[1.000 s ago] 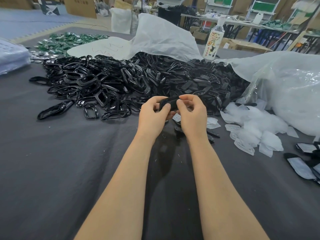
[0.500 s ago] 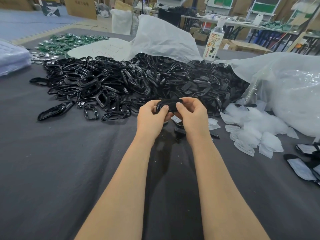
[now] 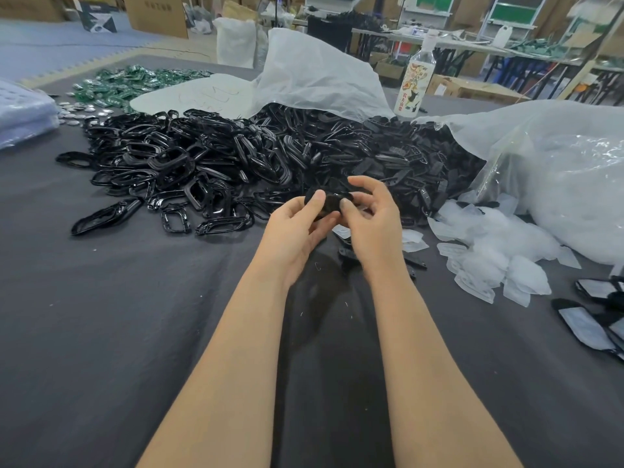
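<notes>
Both hands meet over the middle of the grey table (image 3: 101, 332), just in front of a big heap of black plastic parts (image 3: 256, 163). Between them is one small black plastic piece (image 3: 331, 202). My left hand (image 3: 297, 228) pinches its left end with thumb and fingers. My right hand (image 3: 368, 217) pinches its right end with thumb and forefinger, while the other fingers are spread above it. Most of the piece is hidden by the fingers.
Clear plastic bags (image 3: 557, 170) and loose white film pieces (image 3: 489, 251) lie to the right. Flat black-framed parts (image 3: 587, 319) sit at the right edge. A bottle (image 3: 413, 82) stands behind the heap, green boards (image 3: 135, 82) at the far left, and a few black bits (image 3: 351, 255) under my hands.
Both hands stayed together on the black piece. The right hand's upper fingers have lifted and spread off it, and the piece has turned a little between the thumbs.
</notes>
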The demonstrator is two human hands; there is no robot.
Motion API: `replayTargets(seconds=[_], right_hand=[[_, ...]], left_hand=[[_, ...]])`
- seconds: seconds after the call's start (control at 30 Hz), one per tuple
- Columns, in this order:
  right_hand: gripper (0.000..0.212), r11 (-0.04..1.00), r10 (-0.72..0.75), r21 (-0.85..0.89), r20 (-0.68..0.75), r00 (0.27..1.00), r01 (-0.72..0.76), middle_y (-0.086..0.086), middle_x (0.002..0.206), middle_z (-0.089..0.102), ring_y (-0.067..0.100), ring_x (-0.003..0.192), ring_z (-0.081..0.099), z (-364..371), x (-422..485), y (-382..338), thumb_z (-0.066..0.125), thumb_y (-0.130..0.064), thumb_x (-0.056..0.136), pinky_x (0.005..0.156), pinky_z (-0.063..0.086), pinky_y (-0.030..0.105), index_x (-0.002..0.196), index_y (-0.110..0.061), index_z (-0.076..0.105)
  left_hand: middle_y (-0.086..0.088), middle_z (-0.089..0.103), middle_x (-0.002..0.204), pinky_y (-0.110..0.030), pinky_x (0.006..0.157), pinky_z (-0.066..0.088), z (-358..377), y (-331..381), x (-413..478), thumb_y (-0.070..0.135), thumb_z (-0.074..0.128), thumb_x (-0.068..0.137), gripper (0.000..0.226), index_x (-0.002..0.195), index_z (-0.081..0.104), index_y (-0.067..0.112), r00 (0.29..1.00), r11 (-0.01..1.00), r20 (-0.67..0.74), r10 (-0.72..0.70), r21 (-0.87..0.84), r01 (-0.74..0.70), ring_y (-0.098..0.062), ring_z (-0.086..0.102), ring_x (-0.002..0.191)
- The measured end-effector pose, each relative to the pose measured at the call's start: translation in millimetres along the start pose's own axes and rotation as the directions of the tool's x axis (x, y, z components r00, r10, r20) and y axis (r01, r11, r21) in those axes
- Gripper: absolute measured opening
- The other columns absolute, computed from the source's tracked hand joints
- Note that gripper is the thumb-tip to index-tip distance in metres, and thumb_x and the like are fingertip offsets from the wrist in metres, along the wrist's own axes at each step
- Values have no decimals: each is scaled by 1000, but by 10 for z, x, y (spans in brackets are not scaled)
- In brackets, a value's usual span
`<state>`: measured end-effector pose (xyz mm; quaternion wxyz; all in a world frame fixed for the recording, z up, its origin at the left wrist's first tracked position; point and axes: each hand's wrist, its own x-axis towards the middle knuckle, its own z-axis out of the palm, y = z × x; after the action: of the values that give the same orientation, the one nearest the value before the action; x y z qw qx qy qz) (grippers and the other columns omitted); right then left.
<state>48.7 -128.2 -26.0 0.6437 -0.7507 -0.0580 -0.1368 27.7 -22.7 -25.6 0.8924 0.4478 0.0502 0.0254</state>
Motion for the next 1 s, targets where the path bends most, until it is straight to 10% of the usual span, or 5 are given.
replayTargets(seconds=[0.13,0.37,0.67,1.0], right_hand=[[23,928,-204,-301,82,975,220,0,120,51,7,95,54,36,-27,-5,59,-8,91,83,41,6,108,-18,70],[11,829,-275,-490,60,960,268,3,111,52,19,104,43,51,-46,31,63,-13,89,86,30,16,98,-13,69],[20,1000,30,-4,-131,991,-31,-3,82,59,23,82,63,-4,15,-19,56,-5,92,85,54,42,100,-23,60],[30,999,34,46,-102,994,-29,-2,85,59,3,67,59,-3,29,-3,51,-4,93,76,56,30,101,-31,63]], left_hand=[[-5,63,78,-13,65,53,-22,-9,14,15,56,97,15,85,58,5,997,998,-72,9,59,-5,-5,66,64],[-5,66,75,-16,65,56,-36,-68,52,16,54,98,20,82,63,7,979,962,-197,62,273,-6,-6,66,65],[-1,67,79,-14,63,55,-19,-84,68,3,47,98,23,83,60,16,949,903,-226,222,414,-113,-1,69,64],[2,67,75,-10,57,51,-10,-97,83,7,50,98,22,82,62,14,953,915,-236,189,394,-84,1,69,64]])
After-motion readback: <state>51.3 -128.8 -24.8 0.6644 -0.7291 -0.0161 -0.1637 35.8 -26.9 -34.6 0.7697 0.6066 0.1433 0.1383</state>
